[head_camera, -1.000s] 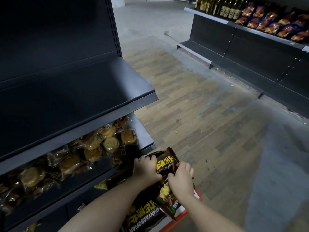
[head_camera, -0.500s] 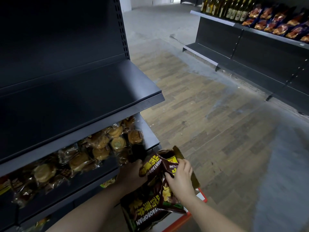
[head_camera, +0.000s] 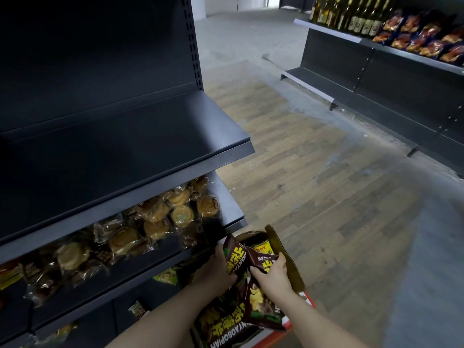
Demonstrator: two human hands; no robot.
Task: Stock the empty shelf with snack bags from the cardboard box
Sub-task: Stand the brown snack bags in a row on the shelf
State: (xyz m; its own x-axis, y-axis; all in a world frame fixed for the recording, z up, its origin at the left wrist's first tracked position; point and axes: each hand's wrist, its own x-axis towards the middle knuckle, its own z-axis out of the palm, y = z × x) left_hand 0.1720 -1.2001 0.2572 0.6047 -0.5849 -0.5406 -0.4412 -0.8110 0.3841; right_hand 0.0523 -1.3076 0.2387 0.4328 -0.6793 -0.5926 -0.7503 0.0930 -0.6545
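- A dark grey metal shelf (head_camera: pixel 125 151) stands on the left. Below it, a lower board carries clear-wrapped round golden pastries (head_camera: pixel 155 222).
- The left hand (head_camera: pixel 216 272) is near, at bottom centre. Its grip is curled round the edge of a dark brown snack bag with yellow lettering (head_camera: pixel 234 257).
- The right hand (head_camera: pixel 272 275) is just beside it, its grip pinching a second dark brown bag (head_camera: pixel 263 261). More such bags (head_camera: pixel 226 327) lie below the wrists.
- An open brown cardboard box (head_camera: pixel 288 267) sits on the floor under the hands, one flap raised right of the right hand.
- On the far right, a shelf holds green glass bottles (head_camera: pixel 351 13) and red-and-blue packets (head_camera: pixel 426 38).
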